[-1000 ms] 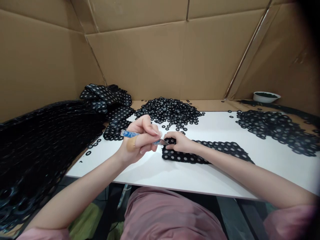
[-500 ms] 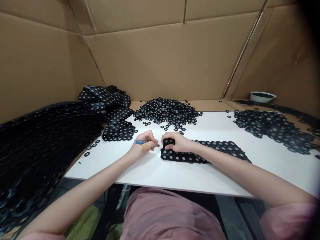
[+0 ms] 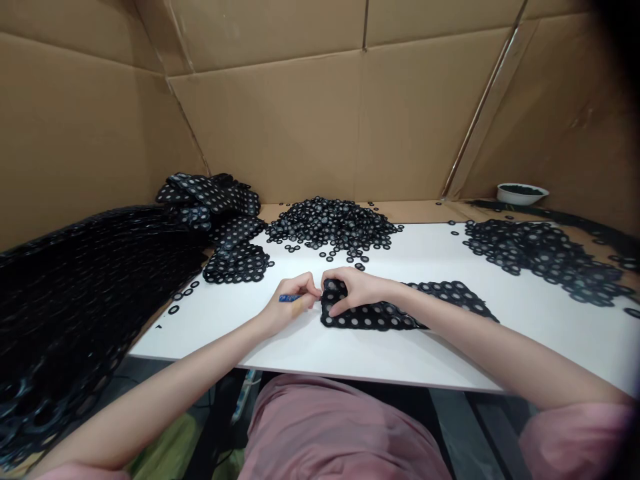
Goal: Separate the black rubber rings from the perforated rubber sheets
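Observation:
My left hand (image 3: pixel 296 303) pinches a slim blue pen-shaped tool (image 3: pixel 289 298); its tip is hidden at the fingertips, right at the left edge of a panel of joined black rings (image 3: pixel 373 315). My right hand (image 3: pixel 356 288) rests over that same left end, fingers curled at the back edge and thumb pressing on the front rows, gripping the panel. The panel lies flat on the white board (image 3: pixel 285 350) and stretches right beneath my right forearm.
A heap of loose black rings (image 3: pixel 333 223) lies behind my hands, another pile (image 3: pixel 540 253) at right. Folded ring panels (image 3: pixel 215 200) and a mass of glossy black strands (image 3: pixel 100 280) fill the left. A white bowl (image 3: pixel 521 194) stands far right, before cardboard walls (image 3: pixel 270 127).
My left hand has moved slightly right and down, bringing the tool to the panel's edge. The panel's left end, raised in my right fingers before, now lies flatter, with the right thumb lower.

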A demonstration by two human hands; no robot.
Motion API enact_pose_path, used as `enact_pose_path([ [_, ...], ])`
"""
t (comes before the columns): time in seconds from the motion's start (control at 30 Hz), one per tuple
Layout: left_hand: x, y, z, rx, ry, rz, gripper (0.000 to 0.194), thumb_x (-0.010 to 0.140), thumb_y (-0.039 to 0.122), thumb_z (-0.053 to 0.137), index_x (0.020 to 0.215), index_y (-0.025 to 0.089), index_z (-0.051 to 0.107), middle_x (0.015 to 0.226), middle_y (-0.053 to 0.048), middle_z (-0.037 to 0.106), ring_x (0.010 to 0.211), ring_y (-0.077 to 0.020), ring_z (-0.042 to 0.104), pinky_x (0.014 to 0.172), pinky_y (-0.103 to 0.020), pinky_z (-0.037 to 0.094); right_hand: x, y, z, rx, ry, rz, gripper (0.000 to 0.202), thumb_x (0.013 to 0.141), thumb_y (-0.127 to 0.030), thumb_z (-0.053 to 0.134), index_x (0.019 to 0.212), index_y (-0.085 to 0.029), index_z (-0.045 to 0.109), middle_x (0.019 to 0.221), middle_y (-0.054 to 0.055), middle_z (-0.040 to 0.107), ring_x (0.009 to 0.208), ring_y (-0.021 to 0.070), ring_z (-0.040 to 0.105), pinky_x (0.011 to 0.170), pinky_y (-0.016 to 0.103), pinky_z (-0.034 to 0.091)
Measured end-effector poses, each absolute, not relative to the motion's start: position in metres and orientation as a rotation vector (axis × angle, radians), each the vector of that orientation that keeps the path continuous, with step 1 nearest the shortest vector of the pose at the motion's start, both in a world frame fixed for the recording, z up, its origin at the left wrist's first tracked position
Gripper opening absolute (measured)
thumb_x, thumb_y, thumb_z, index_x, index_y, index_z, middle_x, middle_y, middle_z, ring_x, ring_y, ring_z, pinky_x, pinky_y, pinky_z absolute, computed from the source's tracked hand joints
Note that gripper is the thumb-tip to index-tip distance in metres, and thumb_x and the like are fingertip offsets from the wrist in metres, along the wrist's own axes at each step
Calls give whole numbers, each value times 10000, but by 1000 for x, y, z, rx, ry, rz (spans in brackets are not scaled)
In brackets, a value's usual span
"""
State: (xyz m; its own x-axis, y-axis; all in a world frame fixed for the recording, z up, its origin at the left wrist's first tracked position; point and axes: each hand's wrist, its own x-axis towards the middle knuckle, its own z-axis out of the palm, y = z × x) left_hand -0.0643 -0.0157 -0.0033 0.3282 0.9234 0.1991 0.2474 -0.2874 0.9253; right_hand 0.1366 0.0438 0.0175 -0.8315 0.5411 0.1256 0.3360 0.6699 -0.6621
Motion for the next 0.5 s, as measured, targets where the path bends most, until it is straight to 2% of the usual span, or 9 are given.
enact_pose_path([
  [0.23, -66, -21, -3, 1908, 942, 963, 107, 792, 191, 555, 701, 143, 525, 645, 22, 537, 603, -95, 459, 575, -213, 339, 134, 47, 9, -704, -2452, 973, 367, 501, -274, 827, 763, -179, 589, 739, -44, 558, 705, 137, 505, 626, 219, 352],
  [0.5, -65, -20, 2, 2054, 948, 882, 190, 830, 231, 531, 667, 136, 514, 642, 20, 522, 574, -83, 416, 552, -203, 307, 130, 30, 11, -812, -2348, 881, 344, 484, -149, 802, 746, -180, 581, 716, -55, 555, 679, 125, 497, 600, 207, 323],
])
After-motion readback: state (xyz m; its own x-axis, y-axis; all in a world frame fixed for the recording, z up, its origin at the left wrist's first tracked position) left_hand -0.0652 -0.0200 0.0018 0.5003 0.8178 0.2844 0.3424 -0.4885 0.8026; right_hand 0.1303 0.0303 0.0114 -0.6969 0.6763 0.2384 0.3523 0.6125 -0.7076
